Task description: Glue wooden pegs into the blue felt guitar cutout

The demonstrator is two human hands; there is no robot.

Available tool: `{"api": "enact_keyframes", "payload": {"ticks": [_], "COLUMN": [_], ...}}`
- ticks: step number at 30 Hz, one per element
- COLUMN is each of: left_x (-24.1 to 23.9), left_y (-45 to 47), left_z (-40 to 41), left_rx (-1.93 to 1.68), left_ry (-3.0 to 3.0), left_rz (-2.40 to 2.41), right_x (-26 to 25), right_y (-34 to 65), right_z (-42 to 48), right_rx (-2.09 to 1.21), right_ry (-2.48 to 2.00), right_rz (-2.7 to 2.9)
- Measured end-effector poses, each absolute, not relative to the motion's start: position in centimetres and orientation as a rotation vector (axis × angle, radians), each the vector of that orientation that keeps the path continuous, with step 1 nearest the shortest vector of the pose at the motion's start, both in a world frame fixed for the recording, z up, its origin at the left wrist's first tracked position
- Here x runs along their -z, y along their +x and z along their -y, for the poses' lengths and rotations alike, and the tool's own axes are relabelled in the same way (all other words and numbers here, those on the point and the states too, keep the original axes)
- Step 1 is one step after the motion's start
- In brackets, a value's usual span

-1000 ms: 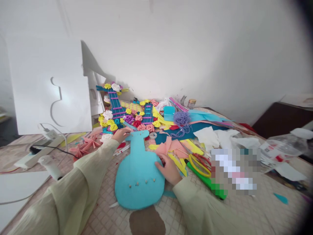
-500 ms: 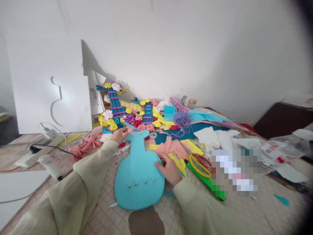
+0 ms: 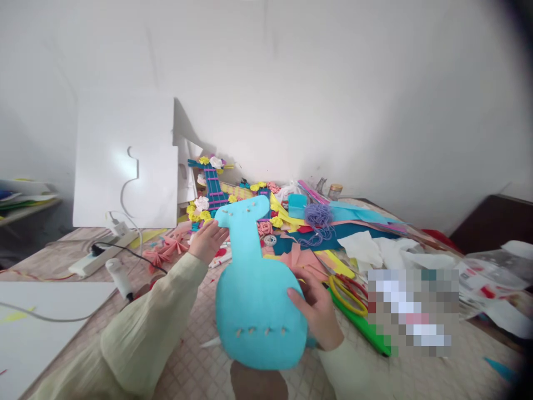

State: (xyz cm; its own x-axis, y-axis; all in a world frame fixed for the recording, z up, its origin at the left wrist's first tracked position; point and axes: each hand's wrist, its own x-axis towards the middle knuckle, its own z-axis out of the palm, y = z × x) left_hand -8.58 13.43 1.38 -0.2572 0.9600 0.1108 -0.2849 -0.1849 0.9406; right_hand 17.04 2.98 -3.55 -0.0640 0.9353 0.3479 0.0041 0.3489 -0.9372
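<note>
A light-blue guitar-shaped cutout (image 3: 262, 311) stands tilted up in front of me, its narrow head away from me. Small pegs stick out in a row low on its body, with more on the head. My right hand (image 3: 318, 308) grips the body's right edge, thumb on the front face and the other fingers partly hidden behind. At the left side of the head, my left hand (image 3: 209, 241) has its fingers stretched out, with the fingertips at the edge; whether they press on it is unclear.
Scissors with yellow and red handles (image 3: 347, 294) and a green strip (image 3: 366, 328) lie right. Behind are decorated guitar shapes (image 3: 214, 186), purple yarn (image 3: 318, 216) and paper scraps (image 3: 297, 255). A power strip (image 3: 97, 255) and white board (image 3: 125, 161) are left.
The cutout has been lifted and tilted up, its head now covering part of the decorations behind. My left hand's fingers have straightened; my right hand still grips the edge. The view has shifted left.
</note>
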Motion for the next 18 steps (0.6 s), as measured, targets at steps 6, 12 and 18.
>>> {"api": "enact_keyframes", "payload": {"ticks": [6, 12, 18], "left_x": [-6.9, -11.4, -9.2], "left_y": [-6.6, -5.5, -3.9], "left_z": [-9.1, -4.9, -0.6], "left_rx": [-1.79, -2.08, -2.295], "left_ry": [0.893, 1.105, 1.601], "left_rz": [-0.782, -0.567, -0.723], "right_x": [1.7, -1.9, -5.4], "right_y": [18.9, 19.5, 20.0], "right_z": [-0.8, -4.5, -1.9], "right_rx": [-0.855, -0.599, -0.074], "right_ry": [-0.965, -1.025, -0.949], "right_rz": [1.47, 1.522, 1.291]}}
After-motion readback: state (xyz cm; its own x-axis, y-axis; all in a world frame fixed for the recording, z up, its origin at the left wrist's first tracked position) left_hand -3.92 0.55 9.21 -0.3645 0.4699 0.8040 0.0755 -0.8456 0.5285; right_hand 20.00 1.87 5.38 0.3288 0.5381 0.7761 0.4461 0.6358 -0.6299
